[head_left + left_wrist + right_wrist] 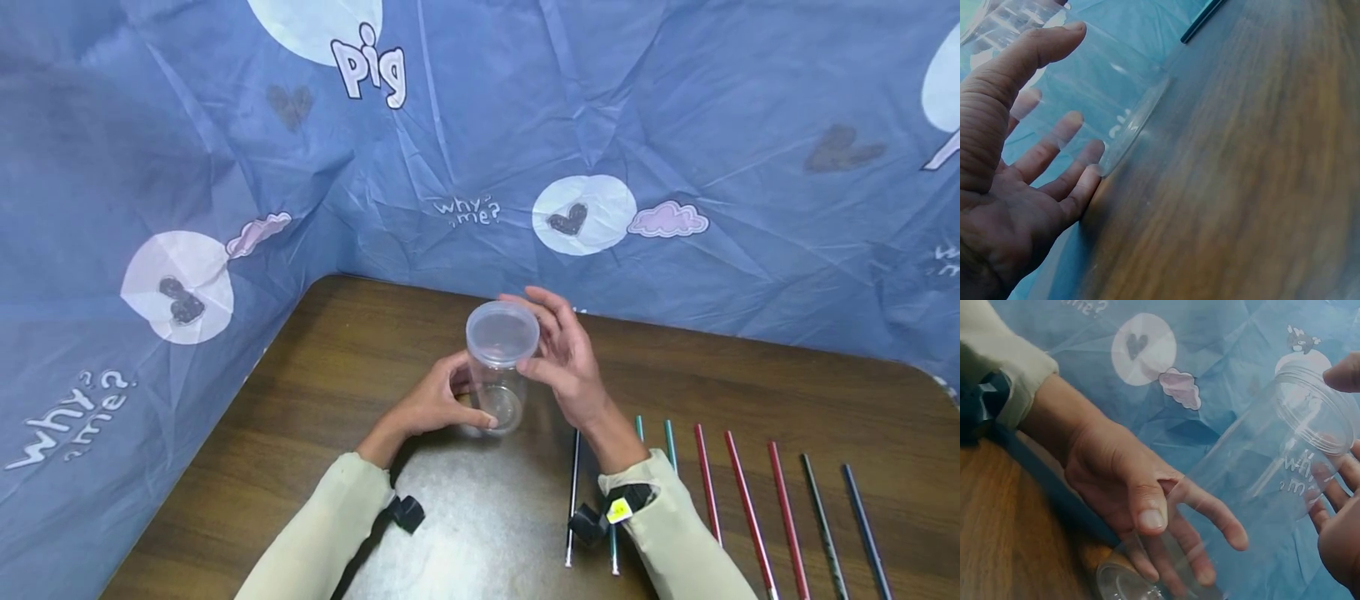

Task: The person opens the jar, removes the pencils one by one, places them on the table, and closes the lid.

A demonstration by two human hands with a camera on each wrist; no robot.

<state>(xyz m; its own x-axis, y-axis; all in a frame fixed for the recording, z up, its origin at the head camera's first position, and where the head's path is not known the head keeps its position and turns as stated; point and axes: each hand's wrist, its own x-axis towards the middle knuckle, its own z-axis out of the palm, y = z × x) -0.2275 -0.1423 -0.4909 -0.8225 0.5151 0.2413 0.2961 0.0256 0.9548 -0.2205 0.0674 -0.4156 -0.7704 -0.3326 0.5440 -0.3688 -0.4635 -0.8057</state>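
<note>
A clear plastic jar (495, 387) with a translucent round lid (502, 332) stands upright on the brown table. My left hand (438, 398) holds the jar low on its left side. In the left wrist view, the left thumb (1054, 47) is on the near side, and the other fingers show through the clear wall. My right hand (566, 367) is beside the top, its thumb at the lid's lower edge and its loosely spread fingers reaching behind the lid. Only part of that hand shows in the right wrist view; whether all its fingers touch cannot be told.
Several thin sticks lie in a row at the right: a red one (748, 504), a dark green one (823, 521), a blue one (866, 529) and others. The right forearm covers part of the row. A blue printed cloth (480, 125) hangs behind the wooden table (300, 400).
</note>
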